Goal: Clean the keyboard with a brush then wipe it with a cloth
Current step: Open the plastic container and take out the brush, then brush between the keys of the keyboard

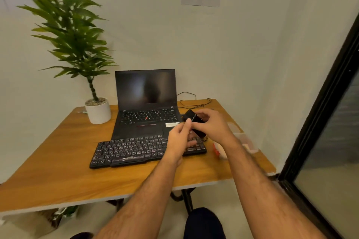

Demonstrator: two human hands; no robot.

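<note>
Warm, even indoor light; soft throughout, the plant (68, 31) leaves smeared, perhaps by motion; wide-angle bending at the edges.

Your single head-worn wide-angle camera looks forward and down from close above the near edge of the desk (58, 170), facing the wall (233, 44).

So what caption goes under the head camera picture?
Both hands, left and right, hold a small black case above the keyboard on the table.
</note>
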